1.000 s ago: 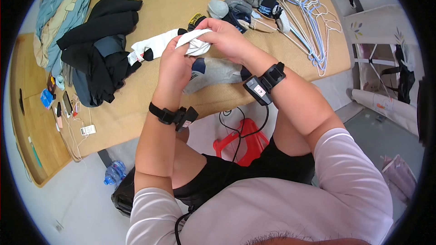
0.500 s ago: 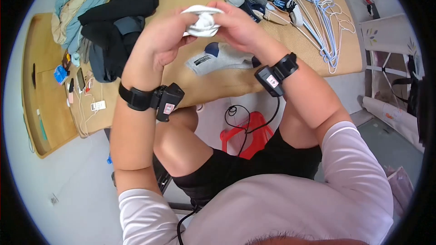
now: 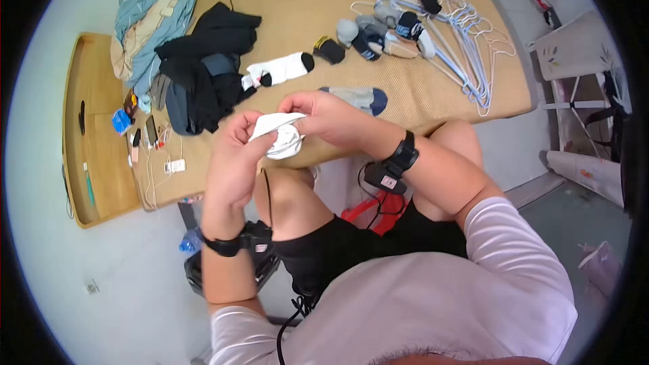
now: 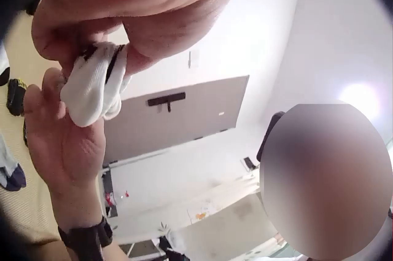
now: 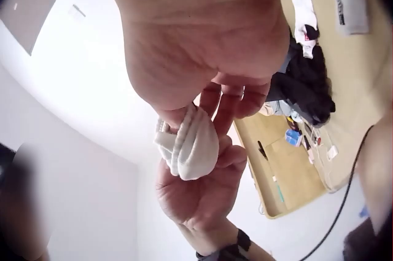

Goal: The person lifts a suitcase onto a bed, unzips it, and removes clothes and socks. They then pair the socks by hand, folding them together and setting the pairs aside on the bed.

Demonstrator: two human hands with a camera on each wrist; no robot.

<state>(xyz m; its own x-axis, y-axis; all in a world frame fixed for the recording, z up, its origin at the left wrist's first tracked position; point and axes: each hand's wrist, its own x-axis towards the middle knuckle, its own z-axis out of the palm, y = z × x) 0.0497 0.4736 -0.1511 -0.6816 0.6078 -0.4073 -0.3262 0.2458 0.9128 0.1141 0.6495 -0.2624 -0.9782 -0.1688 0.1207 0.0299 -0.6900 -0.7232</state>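
Note:
Both hands pinch a bunched white sock (image 3: 282,136) above the front edge of the table. The left hand (image 3: 233,159) grips its left side and the right hand (image 3: 331,120) its right side. In the left wrist view the sock (image 4: 92,89) shows a dark stripe between its layers; in the right wrist view its ribbed cuff is folded over the bundle (image 5: 195,147). Behind the hands lie a grey sock with a navy end (image 3: 362,99) and a white sock with black parts (image 3: 284,67).
Rolled socks (image 3: 372,32) and a heap of hangers (image 3: 466,47) lie at the back right. Dark clothes (image 3: 203,74) and a blue-beige cloth (image 3: 152,27) are piled at the left. A wooden tray (image 3: 101,135), cables and small items lie at the far left.
The hands have come back toward the body with the white sock, after moving farther out. The sock is bunched into a rounder bundle than a second ago, and the head view has shifted.

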